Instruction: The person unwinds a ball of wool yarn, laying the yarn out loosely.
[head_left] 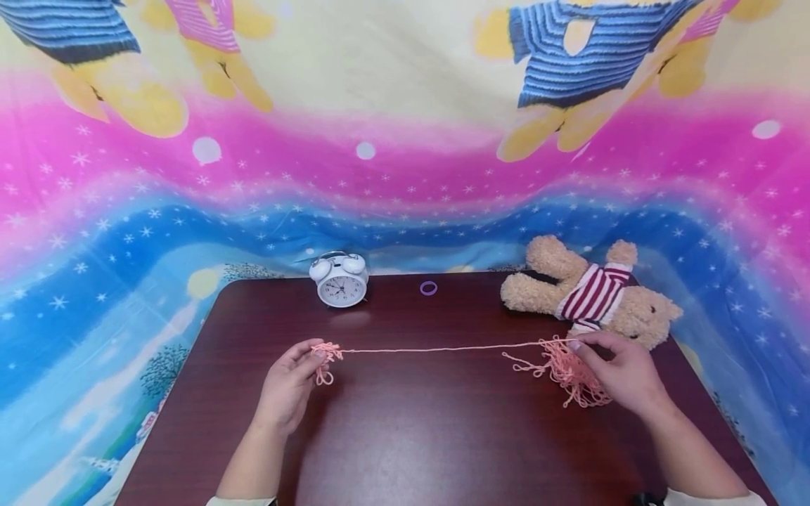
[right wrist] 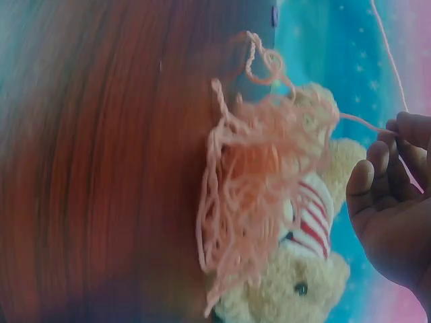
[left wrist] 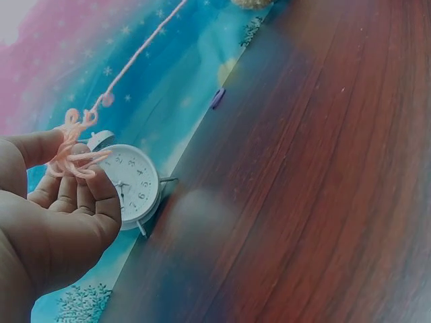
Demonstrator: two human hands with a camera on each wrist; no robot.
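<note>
Peach yarn (head_left: pixel 443 349) runs as one straight strand between the two hands above the dark wooden table. My left hand (head_left: pixel 292 383) pinches a small looped bunch of it (left wrist: pixel 71 151) between thumb and fingers. On the right, my right hand (head_left: pixel 623 369) pinches the strand between thumb and fingertips. From that hand a larger tangle of yarn (right wrist: pixel 249 182) hangs down in loose loops, with a few short loops sticking out leftward in the head view. In the right wrist view the tangle overlaps the teddy bear behind it.
A white twin-bell alarm clock (head_left: pixel 342 284) stands at the table's back edge, left of centre. Right of it lies a small purple ring (head_left: pixel 428 288). A teddy bear (head_left: pixel 591 299) in a striped shirt lies at the back right. Printed cloth (head_left: pixel 405 176) hangs behind the table (head_left: pixel 405 436).
</note>
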